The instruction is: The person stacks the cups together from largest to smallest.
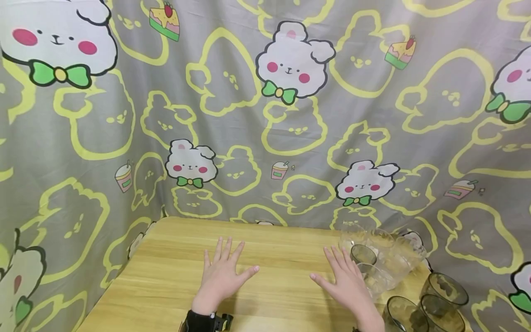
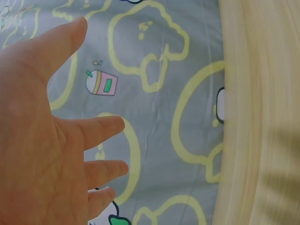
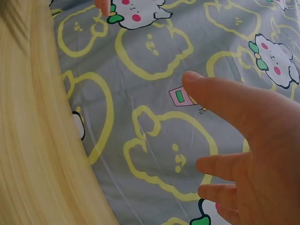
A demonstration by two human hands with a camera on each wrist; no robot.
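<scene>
Above the wooden table (image 1: 282,258), my left hand (image 1: 221,279) has its fingers straight and spread, with the thumb out to the right. It holds nothing, and its palm side shows in the left wrist view (image 2: 33,140). My right hand (image 1: 348,286) mirrors it, fingers extended and thumb towards the left, also with nothing in it. Just beyond and right of the right hand stand several clear glasses (image 1: 392,263), partly covered by that hand. One small dark-tinted glass (image 1: 363,255) is among them. Three larger smoky glasses (image 1: 443,316) stand nearer, at the lower right.
A grey curtain (image 1: 244,133) printed with rabbit heads and yellow outlines hangs behind the table and along both sides. The table's back edge (image 1: 249,223) runs along the curtain's foot. Bare wood lies between the two hands. A black band (image 1: 199,321) wraps the left wrist.
</scene>
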